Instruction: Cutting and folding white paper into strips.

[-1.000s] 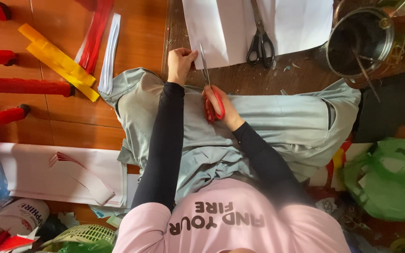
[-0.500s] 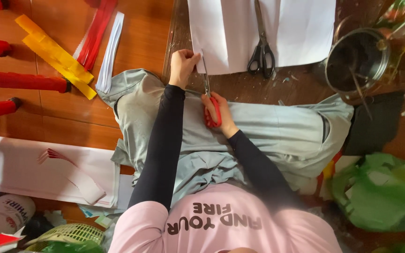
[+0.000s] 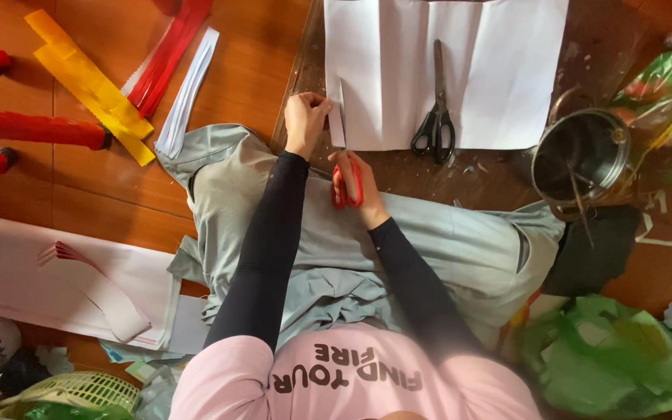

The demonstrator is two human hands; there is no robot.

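My left hand [image 3: 305,118] pinches the near left corner of a large white paper sheet [image 3: 507,70] that lies on the dark brown board [image 3: 398,167]. My right hand [image 3: 361,190] grips red-handled scissors [image 3: 344,167]. Their blades point away from me and meet the sheet's near edge beside my left fingers. A narrow strip of the sheet stands between the blades and my left hand. Both forearms are in black sleeves, above my grey-trousered lap [image 3: 460,257].
Black-handled scissors [image 3: 437,117] lie on the sheet. A metal pot [image 3: 581,155] stands to the right, with green plastic bags [image 3: 616,358] near it. Yellow [image 3: 91,85], red [image 3: 166,54] and white paper strips [image 3: 188,93] lie on the wooden floor at left, beside red rods [image 3: 36,128].
Both hands have shifted slightly away from me along the sheet's edge. The red scissors' blades have gone further into the paper. The view has drifted a little.
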